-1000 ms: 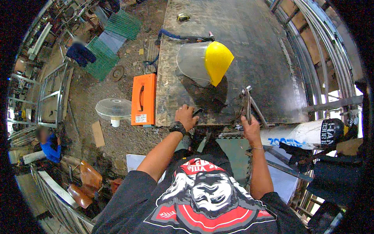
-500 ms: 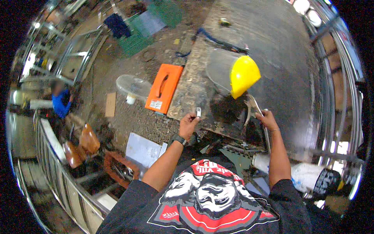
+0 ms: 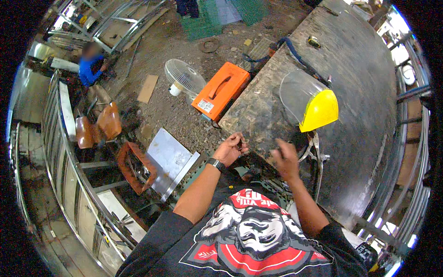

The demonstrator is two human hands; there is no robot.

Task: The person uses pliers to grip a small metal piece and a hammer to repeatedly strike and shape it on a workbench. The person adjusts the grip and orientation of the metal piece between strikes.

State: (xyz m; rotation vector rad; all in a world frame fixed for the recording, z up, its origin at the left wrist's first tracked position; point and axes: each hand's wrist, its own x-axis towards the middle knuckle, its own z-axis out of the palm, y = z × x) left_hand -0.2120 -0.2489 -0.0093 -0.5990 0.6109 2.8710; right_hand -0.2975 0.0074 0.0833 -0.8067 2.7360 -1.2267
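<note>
The left hand [image 3: 230,150] sits at the near edge of the long, dark, scuffed metal surface [image 3: 364,92], its fingers [image 3: 240,144] curled together around something small and dark that is too tiny to identify. A dark watch [image 3: 215,164] wraps that wrist. The right hand [image 3: 286,159] hangs just above the same edge, a little blurred, with its fingers [image 3: 282,146] loosely bent and apart, holding nothing that can be made out. Between and just below the two hands lies a cluttered patch of dark metal parts that cannot be told apart. Just beyond the right hand, a face shield [image 3: 307,99] with a clear visor and a yellow headpiece rests on the surface, and a bent metal clamp-like piece [image 3: 315,147] lies beside the right hand, under the shield's yellow end. A dark hose [image 3: 295,53] runs along the far part of the surface. On the gravel floor to the left of the surface stand an orange case [image 3: 221,92] with a handle, touching the surface's corner, and a small white fan [image 3: 184,77] just beside it. A pale metal sheet [image 3: 168,159] leans lower left, near the left forearm. Another person in blue [image 3: 90,69] crouches well apart, at upper left.
</note>
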